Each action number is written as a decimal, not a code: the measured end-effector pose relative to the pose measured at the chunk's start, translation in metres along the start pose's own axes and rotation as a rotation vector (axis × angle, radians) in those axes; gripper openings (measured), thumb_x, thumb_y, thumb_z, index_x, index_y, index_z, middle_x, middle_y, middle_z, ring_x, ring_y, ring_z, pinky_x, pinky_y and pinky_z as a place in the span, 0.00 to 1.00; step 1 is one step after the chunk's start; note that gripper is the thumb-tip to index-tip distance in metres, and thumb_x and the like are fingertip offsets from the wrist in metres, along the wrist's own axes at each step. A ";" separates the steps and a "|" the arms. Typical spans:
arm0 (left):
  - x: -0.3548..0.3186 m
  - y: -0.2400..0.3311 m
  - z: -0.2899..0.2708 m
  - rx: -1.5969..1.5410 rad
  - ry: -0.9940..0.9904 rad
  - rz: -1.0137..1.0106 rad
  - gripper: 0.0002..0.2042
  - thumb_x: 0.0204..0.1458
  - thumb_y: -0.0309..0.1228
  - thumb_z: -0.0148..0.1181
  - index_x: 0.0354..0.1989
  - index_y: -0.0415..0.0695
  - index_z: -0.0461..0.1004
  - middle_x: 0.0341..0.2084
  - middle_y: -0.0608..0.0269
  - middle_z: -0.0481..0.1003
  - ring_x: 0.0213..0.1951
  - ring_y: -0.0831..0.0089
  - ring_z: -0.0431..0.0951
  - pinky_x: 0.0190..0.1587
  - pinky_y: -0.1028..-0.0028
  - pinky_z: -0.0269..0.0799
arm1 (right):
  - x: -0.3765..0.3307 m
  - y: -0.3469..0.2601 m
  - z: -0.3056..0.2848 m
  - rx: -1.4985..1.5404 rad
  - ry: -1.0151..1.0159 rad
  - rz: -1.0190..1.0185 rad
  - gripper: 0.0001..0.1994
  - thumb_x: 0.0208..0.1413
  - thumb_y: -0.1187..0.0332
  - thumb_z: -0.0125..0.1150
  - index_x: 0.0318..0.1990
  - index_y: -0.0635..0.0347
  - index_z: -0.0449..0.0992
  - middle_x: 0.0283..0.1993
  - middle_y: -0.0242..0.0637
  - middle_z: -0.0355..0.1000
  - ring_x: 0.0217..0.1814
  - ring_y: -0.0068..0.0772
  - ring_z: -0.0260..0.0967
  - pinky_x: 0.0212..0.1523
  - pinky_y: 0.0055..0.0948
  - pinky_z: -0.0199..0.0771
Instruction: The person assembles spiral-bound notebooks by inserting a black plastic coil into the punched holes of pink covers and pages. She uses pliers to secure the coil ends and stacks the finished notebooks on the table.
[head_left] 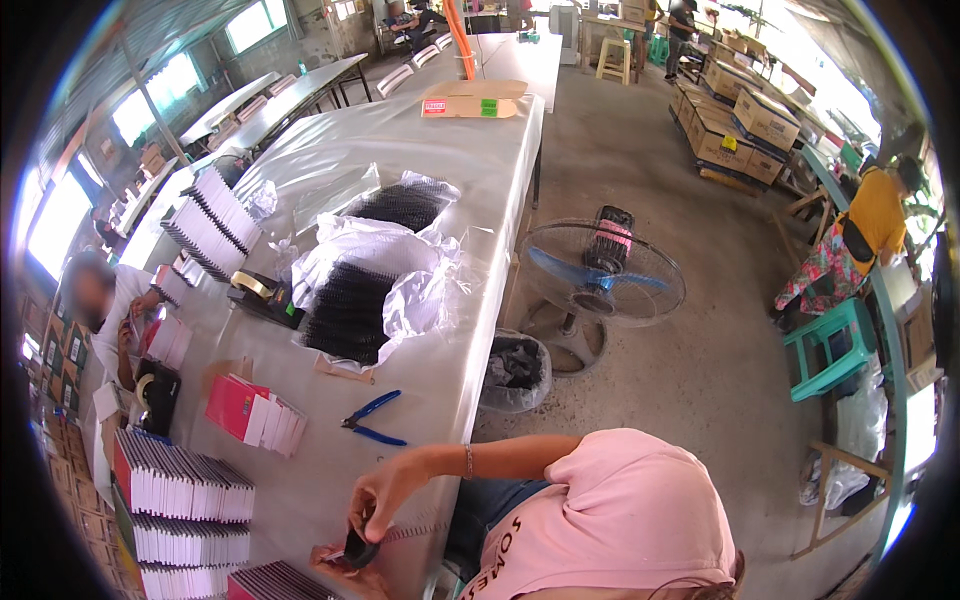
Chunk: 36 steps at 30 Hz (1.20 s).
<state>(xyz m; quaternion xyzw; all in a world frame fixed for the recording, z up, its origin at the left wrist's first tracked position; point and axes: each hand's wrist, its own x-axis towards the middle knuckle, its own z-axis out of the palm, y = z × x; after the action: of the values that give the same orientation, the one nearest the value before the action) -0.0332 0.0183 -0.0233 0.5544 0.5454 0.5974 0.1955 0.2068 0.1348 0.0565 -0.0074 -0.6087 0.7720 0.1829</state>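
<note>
My right hand reaches over the table's near edge, its fingers closed on a dark curved piece whose kind I cannot make out. My left hand lies just below, closed round the lower part of the same piece, its fingers partly hidden. A thin wire spiral stretches from my hands toward the table edge. Spiral-bound notebooks lie beside my left hand. Farther up the table rest blue-handled cutting pliers with handles spread, and a fanned stack of red-covered booklets.
A paper-lined box of black spiral coils, a tape dispenser and notebook stacks occupy the table. A co-worker handles booklets opposite. Beside the table stand a bin, a fan and a green stool.
</note>
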 end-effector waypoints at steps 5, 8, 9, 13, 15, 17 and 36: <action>-0.006 -0.015 -0.004 -0.152 0.099 -0.011 0.37 0.41 0.41 0.75 0.57 0.49 0.57 0.43 0.65 0.58 0.47 0.70 0.62 0.51 0.69 0.62 | 0.004 -0.006 0.005 -0.019 -0.015 0.070 0.26 0.48 0.49 0.74 0.42 0.65 0.80 0.37 0.32 0.77 0.40 0.24 0.71 0.44 0.26 0.69; -0.006 -0.044 -0.010 -0.329 0.174 -0.092 0.42 0.38 0.39 0.77 0.60 0.52 0.55 0.43 0.69 0.57 0.47 0.72 0.62 0.50 0.70 0.63 | 0.004 -0.006 0.005 0.005 -0.114 0.045 0.25 0.49 0.49 0.73 0.41 0.65 0.80 0.37 0.32 0.76 0.40 0.24 0.70 0.42 0.27 0.70; -0.010 -0.055 -0.021 -0.395 0.219 -0.172 0.43 0.38 0.39 0.77 0.61 0.53 0.54 0.43 0.69 0.57 0.47 0.72 0.61 0.50 0.70 0.63 | 0.010 0.000 0.005 0.017 -0.161 0.034 0.24 0.50 0.49 0.73 0.40 0.64 0.79 0.37 0.31 0.75 0.40 0.24 0.69 0.41 0.27 0.70; 0.000 -0.005 0.002 -0.237 -0.094 0.034 0.36 0.45 0.37 0.70 0.62 0.50 0.56 0.45 0.65 0.60 0.49 0.72 0.62 0.55 0.70 0.62 | 0.009 0.031 -0.017 -0.439 0.302 0.121 0.25 0.47 0.49 0.74 0.38 0.65 0.80 0.37 0.32 0.75 0.39 0.25 0.69 0.40 0.28 0.70; -0.005 0.002 0.003 -0.255 0.034 -0.015 0.41 0.39 0.37 0.75 0.62 0.52 0.55 0.42 0.68 0.59 0.44 0.74 0.63 0.50 0.71 0.64 | 0.010 0.022 -0.015 -0.251 0.302 0.154 0.25 0.46 0.48 0.75 0.37 0.66 0.81 0.37 0.33 0.76 0.39 0.25 0.69 0.40 0.28 0.69; -0.009 -0.015 -0.002 -0.291 0.130 -0.064 0.43 0.37 0.37 0.77 0.62 0.53 0.54 0.41 0.69 0.59 0.42 0.74 0.64 0.49 0.71 0.65 | 0.015 0.014 -0.002 0.020 0.073 0.081 0.26 0.46 0.48 0.75 0.36 0.66 0.80 0.35 0.34 0.75 0.38 0.24 0.69 0.38 0.28 0.69; -0.009 -0.084 -0.033 -0.488 -0.157 -0.172 0.24 0.56 0.42 0.61 0.56 0.49 0.60 0.49 0.63 0.63 0.55 0.68 0.65 0.59 0.65 0.60 | 0.004 0.007 -0.006 -0.259 0.241 0.102 0.26 0.57 0.43 0.63 0.39 0.63 0.80 0.30 0.28 0.72 0.37 0.22 0.67 0.37 0.25 0.67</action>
<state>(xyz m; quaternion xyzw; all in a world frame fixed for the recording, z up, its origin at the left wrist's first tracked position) -0.0904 0.0237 -0.0935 0.4872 0.4137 0.6476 0.4148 0.2028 0.1400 0.0492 -0.1544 -0.6756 0.6888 0.2127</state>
